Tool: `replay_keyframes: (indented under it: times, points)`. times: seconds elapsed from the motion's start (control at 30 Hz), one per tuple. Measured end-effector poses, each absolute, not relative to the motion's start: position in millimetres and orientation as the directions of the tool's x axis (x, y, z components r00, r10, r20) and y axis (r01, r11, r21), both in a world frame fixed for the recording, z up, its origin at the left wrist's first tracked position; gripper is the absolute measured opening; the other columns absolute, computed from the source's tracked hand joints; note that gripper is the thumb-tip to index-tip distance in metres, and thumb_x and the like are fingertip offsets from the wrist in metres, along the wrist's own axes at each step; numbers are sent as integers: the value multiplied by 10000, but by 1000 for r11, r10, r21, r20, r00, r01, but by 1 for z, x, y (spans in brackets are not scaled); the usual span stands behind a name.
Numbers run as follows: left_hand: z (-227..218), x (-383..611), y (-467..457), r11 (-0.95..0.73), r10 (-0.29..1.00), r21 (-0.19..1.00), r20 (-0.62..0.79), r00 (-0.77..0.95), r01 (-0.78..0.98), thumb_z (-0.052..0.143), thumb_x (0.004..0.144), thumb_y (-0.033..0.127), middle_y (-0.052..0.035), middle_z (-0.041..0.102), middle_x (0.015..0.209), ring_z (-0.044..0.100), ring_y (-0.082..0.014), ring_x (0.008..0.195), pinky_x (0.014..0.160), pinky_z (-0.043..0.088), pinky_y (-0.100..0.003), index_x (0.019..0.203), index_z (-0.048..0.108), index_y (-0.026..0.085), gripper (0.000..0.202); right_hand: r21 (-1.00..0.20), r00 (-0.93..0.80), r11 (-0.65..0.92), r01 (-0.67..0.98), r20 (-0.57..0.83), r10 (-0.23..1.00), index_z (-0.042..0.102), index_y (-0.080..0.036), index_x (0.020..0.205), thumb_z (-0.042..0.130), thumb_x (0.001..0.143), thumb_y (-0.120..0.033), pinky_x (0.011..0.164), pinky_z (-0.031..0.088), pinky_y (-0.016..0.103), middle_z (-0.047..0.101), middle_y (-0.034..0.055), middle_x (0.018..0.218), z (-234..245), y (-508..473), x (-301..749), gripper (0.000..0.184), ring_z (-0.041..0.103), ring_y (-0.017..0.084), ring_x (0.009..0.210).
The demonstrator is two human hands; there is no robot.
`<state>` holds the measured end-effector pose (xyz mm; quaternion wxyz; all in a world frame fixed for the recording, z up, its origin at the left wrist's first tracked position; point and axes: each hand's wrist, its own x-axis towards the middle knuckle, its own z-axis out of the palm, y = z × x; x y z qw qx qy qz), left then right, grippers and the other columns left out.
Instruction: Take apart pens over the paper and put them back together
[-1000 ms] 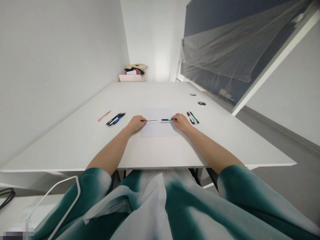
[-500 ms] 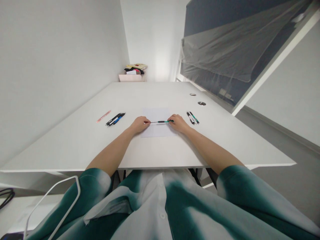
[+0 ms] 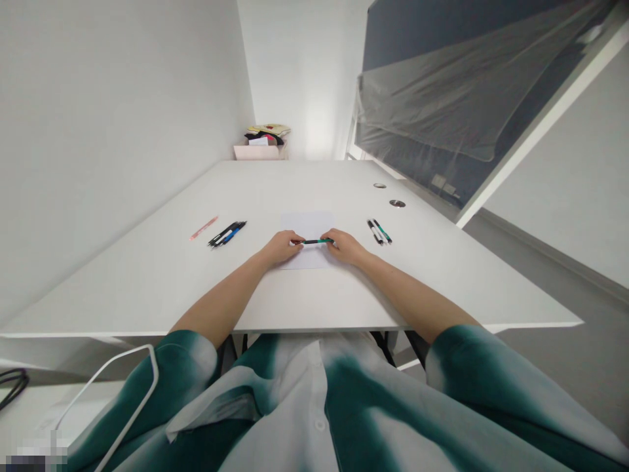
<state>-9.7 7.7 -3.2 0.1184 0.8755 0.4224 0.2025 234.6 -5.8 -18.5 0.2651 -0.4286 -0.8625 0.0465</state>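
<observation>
My left hand (image 3: 285, 247) is closed in a pinch on a thin pen refill (image 3: 297, 242), of which only a short reddish-brown part shows beside the fingers. In my right hand (image 3: 345, 246) is the green end of a pen barrel (image 3: 314, 242), with its black grip towards the left hand. The refill and the barrel lie in one line, and the refill's other end is out of sight, at or inside the barrel's tip. Both hands are over a white paper sheet (image 3: 305, 261) on the white table (image 3: 314, 298).
On the left lie several black and blue pens (image 3: 227, 235) and a pinkish strip (image 3: 204, 228). To the right are more pen pieces (image 3: 378, 232), one of them green. Two round metal discs (image 3: 397, 204) sit farther back, and a box (image 3: 256, 152) stands at the far end.
My hands have come closer together. The long thin stretch of refill seen between the left fingers and the barrel has mostly gone from sight, as the barrel has shifted left.
</observation>
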Motion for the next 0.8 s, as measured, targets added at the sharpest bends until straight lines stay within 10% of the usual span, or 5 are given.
replay_keyframes:
  times: [0.8]
  points:
    - [-11,-5,8,-481,860,717,275,429,505,629,717,229,-39,714,818,649,-170,789,835,526,-342,824,665,156,134,-313,-420,531,787,358,834,642,-183,982,530,839,-158,749,417,267,694,59,917,-16,-11,229,183,600,180,817]
